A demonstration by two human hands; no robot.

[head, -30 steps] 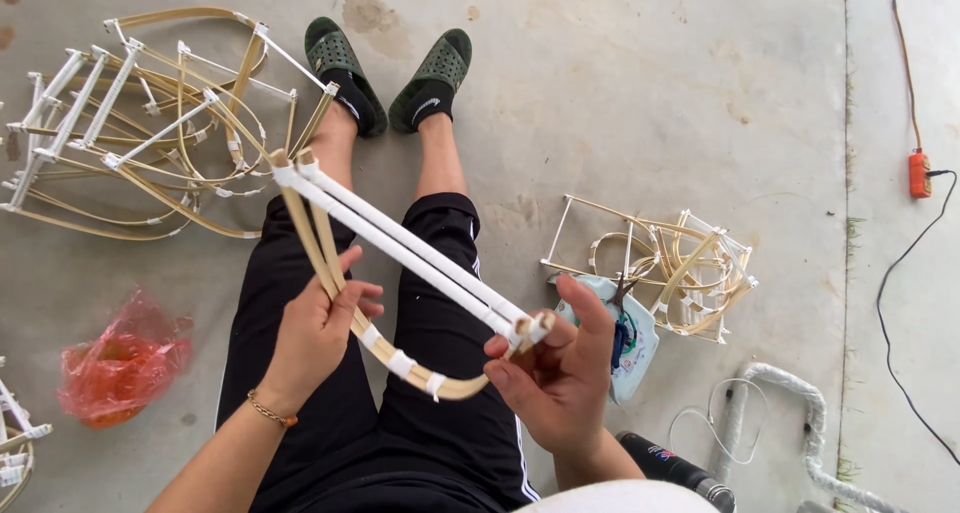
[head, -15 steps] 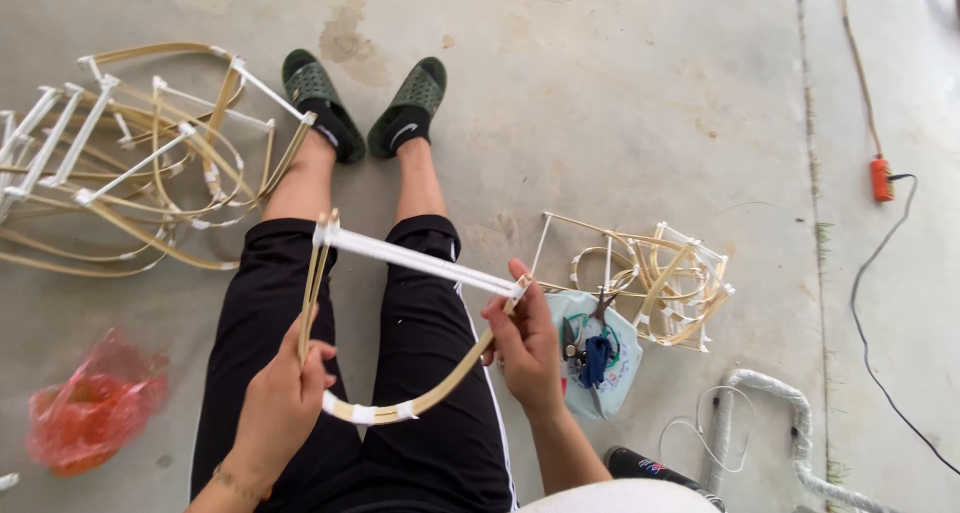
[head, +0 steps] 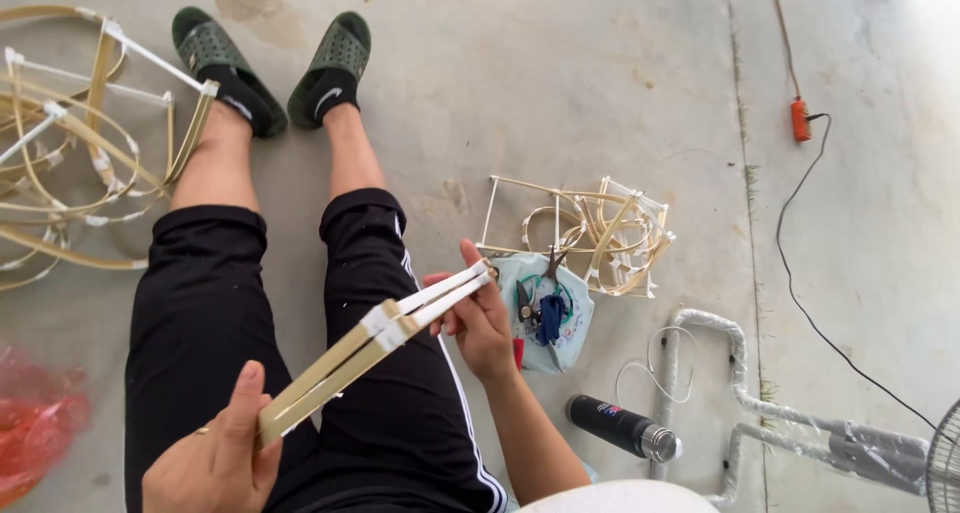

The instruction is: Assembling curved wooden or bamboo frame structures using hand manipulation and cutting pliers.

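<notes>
I sit on a concrete floor with my legs stretched out in black trousers. A bundle of flat bamboo strips with white tape wraps (head: pixel 375 341) lies slanted across my lap. My left hand (head: pixel 215 458) grips its near end, thumb up along the strips. My right hand (head: pixel 478 316) pinches the far end, where the white-wrapped tips stick out. The piece looks flattened, seen nearly edge-on.
A pile of bamboo frames (head: pixel 75 148) lies at my left by my feet in green slippers (head: pixel 265 63). A smaller frame (head: pixel 590 233), a cloth bag with pliers (head: pixel 545 313), a black flask (head: pixel 620 428), a padded pipe stand (head: pixel 740 393) and an orange cable switch (head: pixel 800 120) lie right. A red bag (head: pixel 35 423) is at left.
The frame was held broadside with its curved strip showing; now it is turned edge-on and lower across my lap. My left hand slid to its near end.
</notes>
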